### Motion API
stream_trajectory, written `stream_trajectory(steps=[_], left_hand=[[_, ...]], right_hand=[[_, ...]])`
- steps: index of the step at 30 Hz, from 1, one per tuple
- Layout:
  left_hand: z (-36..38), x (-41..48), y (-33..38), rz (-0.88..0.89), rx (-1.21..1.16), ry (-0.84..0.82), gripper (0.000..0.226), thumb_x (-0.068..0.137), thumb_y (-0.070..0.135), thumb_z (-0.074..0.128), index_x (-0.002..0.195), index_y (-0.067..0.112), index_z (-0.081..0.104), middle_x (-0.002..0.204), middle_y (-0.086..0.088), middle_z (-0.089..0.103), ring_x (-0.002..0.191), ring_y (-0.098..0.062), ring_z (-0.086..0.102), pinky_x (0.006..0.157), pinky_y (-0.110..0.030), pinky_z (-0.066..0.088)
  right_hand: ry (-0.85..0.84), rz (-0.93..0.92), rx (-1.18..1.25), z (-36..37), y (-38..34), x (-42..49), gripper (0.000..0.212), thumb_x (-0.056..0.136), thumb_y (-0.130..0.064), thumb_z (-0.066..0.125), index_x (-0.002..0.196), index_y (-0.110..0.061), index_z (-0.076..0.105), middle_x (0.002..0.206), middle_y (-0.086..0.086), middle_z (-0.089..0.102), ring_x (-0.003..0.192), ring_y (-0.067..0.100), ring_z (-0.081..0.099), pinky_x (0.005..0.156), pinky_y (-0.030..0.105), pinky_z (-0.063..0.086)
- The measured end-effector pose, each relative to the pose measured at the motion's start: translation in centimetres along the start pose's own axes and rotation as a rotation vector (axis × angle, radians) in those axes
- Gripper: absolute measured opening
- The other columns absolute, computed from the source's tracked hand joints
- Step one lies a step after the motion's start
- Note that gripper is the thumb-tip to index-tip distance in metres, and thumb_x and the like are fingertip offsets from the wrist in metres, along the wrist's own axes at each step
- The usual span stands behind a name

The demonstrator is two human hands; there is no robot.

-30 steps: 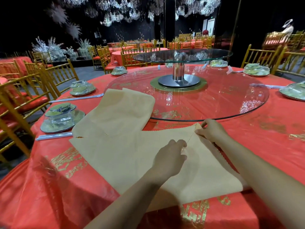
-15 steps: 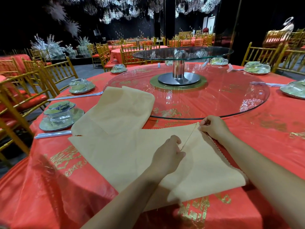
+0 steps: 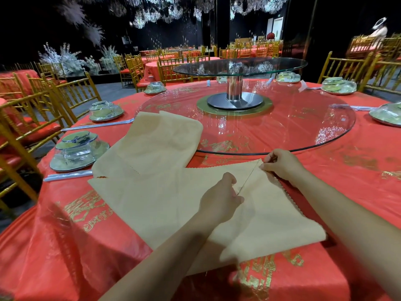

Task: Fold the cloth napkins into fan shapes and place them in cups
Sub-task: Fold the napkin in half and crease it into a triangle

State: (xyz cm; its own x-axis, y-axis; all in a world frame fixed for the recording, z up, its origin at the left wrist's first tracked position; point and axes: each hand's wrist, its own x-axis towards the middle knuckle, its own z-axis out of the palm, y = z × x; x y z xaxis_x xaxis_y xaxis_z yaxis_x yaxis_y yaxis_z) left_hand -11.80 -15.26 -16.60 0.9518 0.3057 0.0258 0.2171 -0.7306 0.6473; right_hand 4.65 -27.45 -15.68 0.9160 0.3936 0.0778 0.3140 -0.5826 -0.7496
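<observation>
Where the red plastic-covered tablecloth with gold print (image 3: 76, 246) curves over the near rim of the round table, a beige cloth napkin (image 3: 156, 205) lies flat on it. Its long axis runs left to right along the table's edge, and the left forearm crosses and hides part of its near middle. A single raised crease runs slantwise from near-left to far-right across the napkin's right half. The left hand (image 3: 219, 198), fingers curled, pinches the near end of that crease, and the right hand (image 3: 282, 164) pinches its far end at the napkin's far corner, so two hands hold one fold. Just beyond on the left, a second beige napkin (image 3: 156, 144) lies loosely folded. Its near edge meets the first napkin and its far corner lies over the rim of the large clear glass turntable (image 3: 314, 127). A smaller glass tier (image 3: 238, 66) stands above the turntable on a chrome pedestal (image 3: 234, 92). Six film-wrapped place settings show plainly around the table: three on the left, the nearest (image 3: 78, 151) just beside the second napkin, and three toward the right. Three long wrapped utensil packets lie beside them, the closest (image 3: 69, 175) touching the second napkin's left corner. Gold-framed chairs (image 3: 71, 96) ring the table.
</observation>
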Motion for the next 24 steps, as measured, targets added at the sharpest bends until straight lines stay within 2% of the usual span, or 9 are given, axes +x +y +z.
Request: stream_trajectory(steps=[3, 6, 10, 16, 20, 21, 23, 24], left_hand=[[-0.1, 0.0, 0.1, -0.012, 0.001, -0.007, 0.038, 0.09, 0.027, 0.055, 0.121, 0.018, 0.037, 0.09, 0.004, 0.056, 0.09, -0.023, 0.058, 0.076, -0.034, 0.043], [0.0, -0.1, 0.0, -0.012, -0.003, -0.002, 0.038, 0.09, 0.027, 0.055, 0.122, 0.018, 0.037, 0.09, 0.005, 0.054, 0.088, -0.022, 0.057, 0.076, -0.034, 0.043], [0.0, 0.0, 0.1, -0.024, -0.008, 0.013, 0.04, 0.089, 0.028, 0.057, 0.122, 0.02, 0.036, 0.088, 0.007, 0.054, 0.088, -0.021, 0.058, 0.074, -0.033, 0.042], [0.0, -0.2, 0.1, -0.001, -0.006, 0.04, 0.038, 0.089, 0.027, 0.056, 0.12, 0.021, 0.037, 0.087, 0.008, 0.054, 0.086, -0.02, 0.057, 0.076, -0.033, 0.043], [-0.1, -0.4, 0.2, 0.055, 0.038, 0.038, 0.03, 0.09, 0.025, 0.054, 0.118, 0.028, 0.042, 0.093, 0.007, 0.051, 0.092, -0.023, 0.058, 0.083, -0.036, 0.047], [-0.1, -0.4, 0.2, 0.072, 0.057, 0.031, 0.027, 0.09, 0.025, 0.052, 0.117, 0.031, 0.046, 0.095, 0.005, 0.05, 0.094, -0.022, 0.058, 0.083, -0.035, 0.046], [-0.1, -0.2, 0.1, 0.094, 0.115, 0.001, 0.026, 0.093, 0.025, 0.048, 0.116, 0.035, 0.054, 0.1, 0.002, 0.048, 0.097, -0.023, 0.057, 0.085, -0.033, 0.046], [0.0, -0.1, 0.1, 0.101, 0.145, -0.017, 0.027, 0.095, 0.026, 0.046, 0.118, 0.036, 0.057, 0.104, 0.0, 0.048, 0.098, -0.024, 0.057, 0.085, -0.033, 0.045]], right_hand=[[0.072, -0.002, -0.035, 0.5, 0.3, 0.4, 0.016, 0.08, -0.004, 0.065, 0.074, -0.015, 0.055, 0.085, 0.002, 0.06, 0.082, 0.019, 0.053, 0.07, 0.025, 0.036], [0.11, 0.0, -0.034, 0.7, 0.3, 0.3, 0.006, 0.082, -0.009, 0.061, 0.08, -0.013, 0.057, 0.082, 0.0, 0.059, 0.081, 0.019, 0.052, 0.069, 0.027, 0.036], [0.04, -0.011, -0.005, 0.4, 0.2, 0.0, 0.019, 0.08, -0.021, 0.07, 0.088, -0.01, 0.055, 0.084, 0.0, 0.056, 0.082, 0.02, 0.052, 0.068, 0.03, 0.037], [0.113, -0.04, -0.067, 1.3, 0.7, 0.0, 0.017, 0.079, -0.007, 0.063, 0.074, -0.02, 0.053, 0.087, 0.002, 0.063, 0.089, 0.025, 0.059, 0.076, 0.037, 0.046], [0.115, -0.109, -0.031, 0.7, 0.3, -0.3, 0.019, 0.081, -0.007, 0.062, 0.072, -0.021, 0.053, 0.079, -0.002, 0.06, 0.084, 0.023, 0.056, 0.068, 0.033, 0.042], [0.1, -0.153, -0.052, 0.3, 0.1, -0.5, 0.016, 0.082, -0.008, 0.061, 0.073, -0.02, 0.055, 0.079, -0.001, 0.059, 0.085, 0.022, 0.055, 0.066, 0.031, 0.039], [0.042, -0.254, -0.202, -0.6, -0.4, -1.4, 0.006, 0.086, -0.01, 0.057, 0.085, -0.014, 0.062, 0.089, 0.001, 0.055, 0.09, 0.02, 0.052, 0.071, 0.029, 0.035], [-0.007, -0.305, -0.294, -0.9, -0.7, -2.2, 0.011, 0.088, -0.011, 0.054, 0.093, -0.011, 0.064, 0.095, 0.001, 0.052, 0.094, 0.019, 0.051, 0.076, 0.028, 0.035]])
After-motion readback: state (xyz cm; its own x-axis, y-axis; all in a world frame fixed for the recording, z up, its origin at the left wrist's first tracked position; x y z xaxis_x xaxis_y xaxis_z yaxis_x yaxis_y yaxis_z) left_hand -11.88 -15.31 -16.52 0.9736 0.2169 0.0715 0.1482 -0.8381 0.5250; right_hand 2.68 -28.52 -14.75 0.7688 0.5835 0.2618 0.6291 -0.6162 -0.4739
